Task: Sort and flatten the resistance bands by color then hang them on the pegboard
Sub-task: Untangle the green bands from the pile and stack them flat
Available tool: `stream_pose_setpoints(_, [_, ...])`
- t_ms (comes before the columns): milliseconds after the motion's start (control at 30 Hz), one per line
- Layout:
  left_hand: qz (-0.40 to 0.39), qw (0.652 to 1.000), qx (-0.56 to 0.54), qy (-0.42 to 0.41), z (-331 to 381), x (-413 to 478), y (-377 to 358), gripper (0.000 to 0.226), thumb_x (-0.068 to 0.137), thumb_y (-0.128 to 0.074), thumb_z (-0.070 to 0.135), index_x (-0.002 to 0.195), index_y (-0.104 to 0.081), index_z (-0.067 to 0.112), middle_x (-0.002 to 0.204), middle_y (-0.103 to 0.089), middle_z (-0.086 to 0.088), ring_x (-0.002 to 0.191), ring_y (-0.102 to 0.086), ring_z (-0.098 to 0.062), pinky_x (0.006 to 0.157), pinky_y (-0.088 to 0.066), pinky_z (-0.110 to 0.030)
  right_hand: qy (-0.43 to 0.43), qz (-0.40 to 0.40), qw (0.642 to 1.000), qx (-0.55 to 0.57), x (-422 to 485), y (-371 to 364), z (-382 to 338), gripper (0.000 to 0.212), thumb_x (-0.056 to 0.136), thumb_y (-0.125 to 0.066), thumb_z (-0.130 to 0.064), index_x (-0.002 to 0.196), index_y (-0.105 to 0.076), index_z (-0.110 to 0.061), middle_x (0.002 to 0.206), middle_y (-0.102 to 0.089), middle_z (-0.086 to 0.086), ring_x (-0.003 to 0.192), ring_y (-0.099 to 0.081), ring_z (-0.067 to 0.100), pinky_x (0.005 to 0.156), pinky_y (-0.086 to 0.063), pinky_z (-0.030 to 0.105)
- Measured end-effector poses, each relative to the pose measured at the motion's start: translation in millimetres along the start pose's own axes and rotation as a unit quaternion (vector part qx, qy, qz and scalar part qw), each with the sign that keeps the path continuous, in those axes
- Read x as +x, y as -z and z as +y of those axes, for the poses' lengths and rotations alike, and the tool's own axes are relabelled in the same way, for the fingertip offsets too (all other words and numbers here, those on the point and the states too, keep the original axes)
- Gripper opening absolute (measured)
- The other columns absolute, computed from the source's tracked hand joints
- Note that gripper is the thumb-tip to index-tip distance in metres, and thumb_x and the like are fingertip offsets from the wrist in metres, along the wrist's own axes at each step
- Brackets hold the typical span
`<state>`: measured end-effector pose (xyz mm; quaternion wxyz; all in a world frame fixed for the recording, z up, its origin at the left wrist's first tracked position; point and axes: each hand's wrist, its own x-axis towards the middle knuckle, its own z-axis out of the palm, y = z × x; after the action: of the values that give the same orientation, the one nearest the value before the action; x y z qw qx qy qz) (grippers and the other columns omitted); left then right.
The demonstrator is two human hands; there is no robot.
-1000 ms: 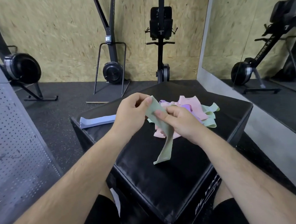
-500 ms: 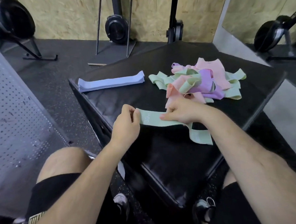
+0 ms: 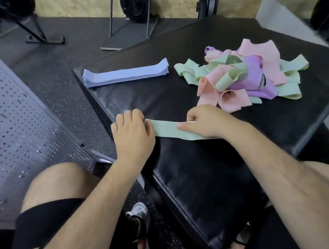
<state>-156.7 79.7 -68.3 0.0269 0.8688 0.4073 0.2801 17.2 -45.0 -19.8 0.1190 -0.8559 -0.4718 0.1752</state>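
Note:
A light green band (image 3: 168, 129) lies flat on the black padded box (image 3: 200, 170) near its left edge. My left hand (image 3: 132, 134) grips its left end with curled fingers. My right hand (image 3: 205, 123) pinches the band further right, thumb lying along it; the band's right end is hidden under that hand. A neat stack of blue bands (image 3: 125, 73) lies at the box's far left. A tangled heap of pink, purple and green bands (image 3: 243, 76) sits at the far right.
A grey pegboard panel (image 3: 23, 131) leans at the left, beside the box. Black rubber floor surrounds the box, with exercise machine stands (image 3: 131, 17) along the wooden back wall. My knees and a shoe (image 3: 138, 213) are below.
The green band went from hanging in the air between both hands down onto the box, and now lies stretched flat. My view tilted downward and closer.

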Motion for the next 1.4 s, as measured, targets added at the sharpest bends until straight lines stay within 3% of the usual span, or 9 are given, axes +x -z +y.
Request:
stream_pose_setpoints(100, [-0.003, 0.991, -0.055, -0.122, 7.3, -5.1, -4.3, 0.029, 0.093, -0.057, 0.027, 0.118, -0.062, 0.015, 0.125, -0.061, -0.002, 0.123, -0.052, -0.029, 0.104, -0.032, -0.038, -0.004, 0.012, 1.0, -0.011, -0.8, -1.8, -1.1, 0.042, 0.09, -0.058, -0.065, 0.074, -0.054, -0.026, 0.079, -0.057, -0.01, 0.073, -0.052, 0.005, 0.059, -0.035, 0.031])
stream_pose_setpoints(167, [-0.11, 0.974, -0.087, -0.175, 14.4, -8.0, -6.3, 0.049, 0.1, -0.045, 0.04, 0.143, -0.052, 0.019, 0.155, -0.043, 0.002, 0.149, -0.03, -0.02, 0.122, -0.019, -0.037, -0.006, 0.012, 1.0, -0.015, -1.9, -1.7, -1.6, 0.041, 0.09, -0.057, -0.065, 0.074, -0.053, -0.027, 0.079, -0.058, -0.009, 0.072, -0.051, 0.004, 0.058, -0.033, 0.03])
stream_pose_setpoints(233, [-0.207, 0.958, -0.086, -0.18, 17.4, -8.7, -8.2, 0.062, 0.102, -0.024, 0.054, 0.156, -0.034, 0.026, 0.166, -0.021, 0.008, 0.155, -0.01, -0.012, 0.126, -0.006, -0.035, -0.004, 0.001, 1.0, -0.008, -3.3, 0.7, -1.9, 0.041, 0.09, -0.057, -0.064, 0.074, -0.054, -0.027, 0.079, -0.058, -0.008, 0.073, -0.053, 0.007, 0.059, -0.035, 0.031])
stream_pose_setpoints(533, [-0.26, 0.951, -0.059, -0.157, 19.0, -6.4, -8.2, 0.06, 0.104, -0.021, 0.054, 0.16, -0.016, 0.034, 0.167, -0.002, 0.013, 0.154, 0.005, -0.007, 0.124, 0.006, -0.029, -0.008, -0.074, 0.996, 0.039, -15.9, 26.9, 11.8, 0.03, 0.089, -0.066, -0.055, 0.087, -0.069, -0.025, 0.089, -0.065, -0.011, 0.086, -0.061, 0.008, 0.075, -0.047, 0.028])
stream_pose_setpoints(800, [-0.26, 0.952, -0.06, -0.147, 19.9, -6.2, -3.4, 0.064, 0.102, -0.022, 0.061, 0.16, -0.015, 0.035, 0.168, 0.0, 0.014, 0.154, 0.007, -0.005, 0.123, 0.008, -0.028, -0.055, -0.067, 0.995, 0.043, -29.0, 44.6, 29.3, 0.039, 0.085, -0.072, -0.055, 0.086, -0.07, -0.016, 0.072, -0.058, -0.008, 0.07, -0.055, 0.012, 0.06, -0.04, 0.027])
stream_pose_setpoints(1000, [-0.278, 0.947, -0.059, -0.146, 22.4, -6.3, -0.4, 0.083, 0.091, -0.026, 0.078, 0.16, -0.011, 0.036, 0.167, 0.004, 0.014, 0.153, 0.009, -0.005, 0.125, 0.006, -0.032, -0.081, -0.057, 0.995, 0.005, -32.1, 39.9, 51.8, 0.039, 0.083, -0.072, -0.057, 0.074, -0.063, -0.021, 0.072, -0.056, -0.01, 0.068, -0.052, 0.012, 0.063, -0.041, 0.03])
stream_pose_setpoints(1100, [-0.26, 0.951, -0.081, -0.144, 23.4, -6.4, 1.1, 0.086, 0.086, -0.035, 0.082, 0.158, -0.018, 0.039, 0.168, -0.004, 0.013, 0.154, 0.004, -0.007, 0.126, 0.001, -0.034, -0.086, -0.058, 0.995, 0.001, -28.6, 33.9, 56.1, 0.039, 0.081, -0.073, -0.059, 0.075, -0.062, -0.022, 0.076, -0.062, -0.008, 0.072, -0.056, 0.014, 0.066, -0.043, 0.032])
stream_pose_setpoints(1233, [-0.17, 0.958, -0.109, -0.205, 34.8, -9.4, -1.7, 0.075, 0.089, -0.044, 0.072, 0.152, -0.04, 0.032, 0.163, -0.027, 0.011, 0.154, -0.012, -0.011, 0.126, -0.003, -0.037, -0.083, -0.052, 0.995, 0.008, -28.8, 31.6, 56.8, 0.038, 0.082, -0.073, -0.058, 0.075, -0.061, -0.023, 0.079, -0.062, -0.008, 0.074, -0.056, 0.014, 0.064, -0.041, 0.031])
stream_pose_setpoints(1400, [-0.225, 0.906, -0.233, -0.271, 67.8, -14.3, -16.3, 0.072, 0.087, -0.05, 0.066, 0.144, -0.054, 0.021, 0.153, -0.047, 0.007, 0.147, -0.033, -0.01, 0.123, -0.025, -0.035, -0.067, -0.036, 0.997, -0.003, -30.5, 28.1, 56.7, 0.034, 0.084, -0.07, -0.056, 0.075, -0.059, -0.025, 0.079, -0.063, -0.007, 0.075, -0.058, 0.015, 0.064, -0.041, 0.032])
